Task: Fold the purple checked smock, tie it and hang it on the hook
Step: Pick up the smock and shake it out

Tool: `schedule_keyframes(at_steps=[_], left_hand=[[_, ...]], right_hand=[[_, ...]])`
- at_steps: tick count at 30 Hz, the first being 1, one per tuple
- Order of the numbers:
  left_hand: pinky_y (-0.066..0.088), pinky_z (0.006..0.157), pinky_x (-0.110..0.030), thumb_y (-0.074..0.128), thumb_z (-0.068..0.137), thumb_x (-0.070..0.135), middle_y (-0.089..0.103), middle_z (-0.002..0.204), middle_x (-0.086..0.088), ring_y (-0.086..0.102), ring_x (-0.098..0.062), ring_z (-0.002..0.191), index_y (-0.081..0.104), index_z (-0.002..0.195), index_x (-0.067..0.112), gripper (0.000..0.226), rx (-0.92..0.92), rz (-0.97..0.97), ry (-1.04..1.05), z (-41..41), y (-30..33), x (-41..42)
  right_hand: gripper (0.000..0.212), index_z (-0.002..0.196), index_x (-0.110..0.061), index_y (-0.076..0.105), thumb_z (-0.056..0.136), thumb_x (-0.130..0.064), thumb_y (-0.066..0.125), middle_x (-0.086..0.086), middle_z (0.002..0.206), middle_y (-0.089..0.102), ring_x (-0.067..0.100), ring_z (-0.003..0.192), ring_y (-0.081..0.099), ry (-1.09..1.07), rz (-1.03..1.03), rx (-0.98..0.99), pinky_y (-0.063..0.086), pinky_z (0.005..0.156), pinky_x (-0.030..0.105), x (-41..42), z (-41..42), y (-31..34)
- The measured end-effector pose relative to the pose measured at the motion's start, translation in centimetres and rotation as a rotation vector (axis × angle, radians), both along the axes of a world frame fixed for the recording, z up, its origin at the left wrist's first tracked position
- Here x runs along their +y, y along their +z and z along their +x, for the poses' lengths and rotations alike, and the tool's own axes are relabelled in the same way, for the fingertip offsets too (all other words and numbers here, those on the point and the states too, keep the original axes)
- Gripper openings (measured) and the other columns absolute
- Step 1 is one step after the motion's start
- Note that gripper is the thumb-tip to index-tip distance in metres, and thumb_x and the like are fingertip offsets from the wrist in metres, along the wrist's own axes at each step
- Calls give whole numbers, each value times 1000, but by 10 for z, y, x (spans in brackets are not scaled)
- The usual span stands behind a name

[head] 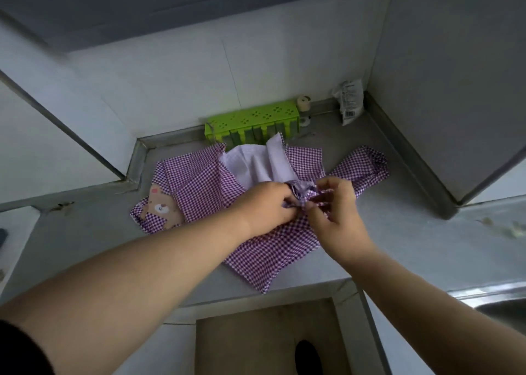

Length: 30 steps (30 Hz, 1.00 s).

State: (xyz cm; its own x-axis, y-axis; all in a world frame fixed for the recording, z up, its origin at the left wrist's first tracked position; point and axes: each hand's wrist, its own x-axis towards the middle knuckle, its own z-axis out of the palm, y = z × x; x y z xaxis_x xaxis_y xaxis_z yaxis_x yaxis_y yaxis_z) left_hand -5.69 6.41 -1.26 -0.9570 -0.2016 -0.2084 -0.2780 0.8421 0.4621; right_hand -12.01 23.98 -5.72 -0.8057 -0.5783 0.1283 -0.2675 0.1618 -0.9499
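Observation:
The purple checked smock [199, 186] lies spread and partly folded on the grey counter [412, 232], its pale lining showing at the back and a bear patch at its left edge. My left hand [267, 206] and my right hand [333, 203] meet over its middle. Both pinch a bunched strip of the smock's fabric between the fingertips. Which part of the smock that strip is, I cannot tell. No hook is in view.
A green perforated rack [253, 124] stands against the back wall behind the smock. A small spool [304, 104] and a white packet [350, 101] sit in the back right corner. A sink edge [495, 300] shows at the right. A brown box [264, 343] stands below the counter front.

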Motion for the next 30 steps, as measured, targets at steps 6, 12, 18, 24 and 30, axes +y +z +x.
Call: schedule_keyframes(at_steps=[6,12,18,24,30], left_hand=[[45,67,-27,71,97,40,70,91,13,64,-5,84,74,103,25,15,184,162,300,9,28,-11],[31,54,-32,74,95,32,50,59,1,42,-13,53,60,70,5,39,348,309,548,31,52,-21],[26,58,-34,74,92,34,40,62,-6,36,-17,58,54,66,12,39,503,386,705,67,88,-33],[61,78,-54,69,72,53,75,81,-20,75,-37,78,70,81,3,51,671,482,831,131,131,-45],[62,83,-59,70,82,45,78,81,-11,76,-35,83,73,81,10,35,746,538,860,218,183,-51]], right_hand=[[71,128,-21,45,80,-69,66,-1,120,55,17,108,60,-49,261,-319,58,86,34,0,11,-2],[72,119,-23,48,71,-67,78,-2,117,49,21,108,56,-201,223,-377,54,93,40,-25,33,14],[74,111,-18,42,67,-63,81,1,111,56,23,104,59,-148,62,-554,54,88,45,-54,71,43],[105,124,-3,52,53,-75,80,17,114,66,35,99,67,-193,-64,-801,55,94,52,-81,126,88],[93,127,-22,52,56,-74,82,-3,124,66,19,111,66,221,-12,-352,55,98,52,-103,221,147]])
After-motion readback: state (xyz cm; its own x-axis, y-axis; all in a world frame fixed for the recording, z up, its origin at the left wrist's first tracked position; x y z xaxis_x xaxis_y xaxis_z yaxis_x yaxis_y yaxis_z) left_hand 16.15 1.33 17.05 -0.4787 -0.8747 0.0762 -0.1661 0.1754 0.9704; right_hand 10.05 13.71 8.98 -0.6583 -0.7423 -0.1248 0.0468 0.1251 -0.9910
